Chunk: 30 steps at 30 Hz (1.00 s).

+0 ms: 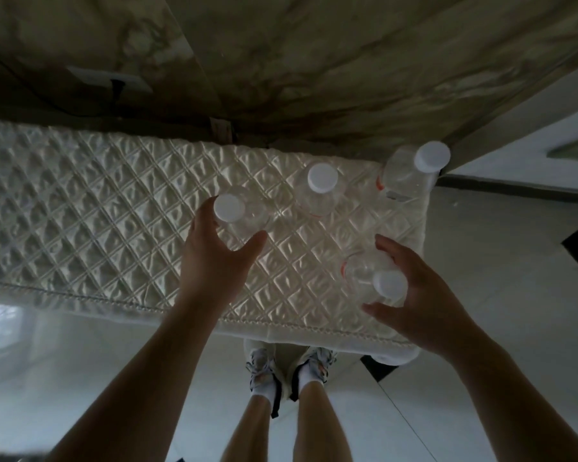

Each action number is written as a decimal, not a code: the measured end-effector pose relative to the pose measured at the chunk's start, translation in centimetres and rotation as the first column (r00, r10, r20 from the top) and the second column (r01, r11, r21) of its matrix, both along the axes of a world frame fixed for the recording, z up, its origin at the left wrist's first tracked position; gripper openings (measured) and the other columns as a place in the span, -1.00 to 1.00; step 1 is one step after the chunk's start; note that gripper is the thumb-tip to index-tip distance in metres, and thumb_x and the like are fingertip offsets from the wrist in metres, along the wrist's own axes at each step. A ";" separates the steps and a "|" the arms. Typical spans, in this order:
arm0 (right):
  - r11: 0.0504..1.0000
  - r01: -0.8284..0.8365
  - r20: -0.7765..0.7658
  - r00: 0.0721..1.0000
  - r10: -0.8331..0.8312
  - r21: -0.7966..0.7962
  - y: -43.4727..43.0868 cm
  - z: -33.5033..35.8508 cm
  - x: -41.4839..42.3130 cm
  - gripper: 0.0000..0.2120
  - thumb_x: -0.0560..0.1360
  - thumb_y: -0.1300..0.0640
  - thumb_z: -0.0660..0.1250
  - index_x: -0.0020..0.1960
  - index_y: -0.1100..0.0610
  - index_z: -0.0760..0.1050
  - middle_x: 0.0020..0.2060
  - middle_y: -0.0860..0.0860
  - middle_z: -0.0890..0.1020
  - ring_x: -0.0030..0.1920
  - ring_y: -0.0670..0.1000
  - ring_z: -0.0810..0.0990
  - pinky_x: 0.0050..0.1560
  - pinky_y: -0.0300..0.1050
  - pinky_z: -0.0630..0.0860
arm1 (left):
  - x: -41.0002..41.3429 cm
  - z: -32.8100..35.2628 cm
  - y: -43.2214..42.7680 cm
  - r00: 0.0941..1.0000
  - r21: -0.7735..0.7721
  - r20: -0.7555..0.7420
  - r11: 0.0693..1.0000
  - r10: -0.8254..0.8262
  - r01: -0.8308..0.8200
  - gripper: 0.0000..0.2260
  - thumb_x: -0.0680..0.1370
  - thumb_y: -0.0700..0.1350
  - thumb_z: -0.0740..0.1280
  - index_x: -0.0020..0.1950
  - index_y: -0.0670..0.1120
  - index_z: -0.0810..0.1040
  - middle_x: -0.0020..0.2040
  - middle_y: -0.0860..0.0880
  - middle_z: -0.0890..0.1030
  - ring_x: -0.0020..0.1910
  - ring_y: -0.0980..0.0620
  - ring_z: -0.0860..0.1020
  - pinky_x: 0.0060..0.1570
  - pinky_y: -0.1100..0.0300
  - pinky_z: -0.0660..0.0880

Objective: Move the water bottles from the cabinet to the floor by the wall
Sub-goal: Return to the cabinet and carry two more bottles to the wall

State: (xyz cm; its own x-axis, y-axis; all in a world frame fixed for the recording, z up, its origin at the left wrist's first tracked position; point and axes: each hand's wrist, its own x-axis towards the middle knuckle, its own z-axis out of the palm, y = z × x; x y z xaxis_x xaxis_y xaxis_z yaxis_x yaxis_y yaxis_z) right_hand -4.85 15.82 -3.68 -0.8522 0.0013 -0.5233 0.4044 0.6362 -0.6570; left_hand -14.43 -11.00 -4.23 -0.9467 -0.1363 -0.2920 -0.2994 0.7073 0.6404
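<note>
Two bare forearms reach forward from the bottom edge, above the person's legs and a pair of pale shoes [261, 365] on the white tiled floor [481, 228].

Four water bottles stand on the cabinet's quilted, shiny white cover [97, 211]. Each is clear plastic with a round white cap. Red marking shows on three of them; none can be made out on the left bottle. They sit in the right half of the cabinet top, just in front of the marbled wall [314, 61].

The left hand [214, 258] is curved in a wide C round the left bottle [247, 221]. Its fingers go up the far left side beside the cap and its thumb reaches across the near side of the clear body. How firmly it presses cannot be told.

The right hand [424, 295] wraps the near bottle [364, 275] by the front right edge of the cover, fingers over the far side and thumb under the near side. This bottle's cap leans toward the palm.

The middle bottle [317, 191] stands upright between the two hands and further back, touched by neither. The corner bottle [411, 171] sits at the back right corner against the wall, well beyond the right hand's fingertips.

One wall socket [111, 80] with a dark plug shows at the upper left.
</note>
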 end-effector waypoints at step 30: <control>1.000 0.015 -0.156 0.988 -0.017 -0.015 -2.3 11.4 -0.4 -0.23 0.19 -0.13 0.60 0.30 -0.18 0.32 0.10 -0.29 0.48 0.07 -0.18 0.49 0.04 -0.18 0.47 | 0.9 12.4 -2.3 0.989 0.061 -0.144 0.998 0.030 -0.021 -0.41 0.33 0.11 0.55 0.30 0.07 0.45 0.15 0.14 0.57 0.05 0.12 0.57 -0.02 0.07 0.61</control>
State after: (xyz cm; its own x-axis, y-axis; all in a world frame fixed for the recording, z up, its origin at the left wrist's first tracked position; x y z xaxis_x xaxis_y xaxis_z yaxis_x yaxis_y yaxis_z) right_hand -5.27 13.54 7.77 -0.9233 0.0089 -0.3840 0.3061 0.6209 -0.7216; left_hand -13.56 -13.34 8.14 -0.9760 -0.1476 -0.1603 -0.2179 0.6604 0.7186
